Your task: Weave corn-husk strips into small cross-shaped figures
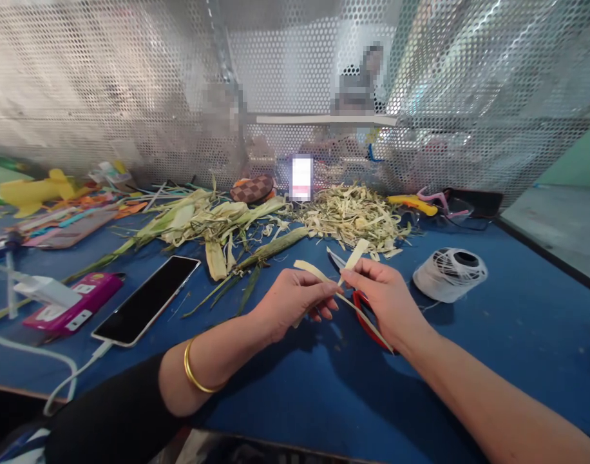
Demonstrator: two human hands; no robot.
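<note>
Above the blue table, my left hand and my right hand meet with pinched fingertips. Between them are pale strips of corn husk. One husk strip sticks up from my right fingers, while another curves over my left hand. A thin end trails down past my right palm. Under my right hand lies a pair of scissors with red handles, partly covered by it. Behind the hands a heap of shredded husk and some whole corn husks rest on the table.
A spool of white thread stands at the right. On the left are a charging phone and a magenta power strip with a plug. A perforated metal screen rises behind, with yellow clips near its foot.
</note>
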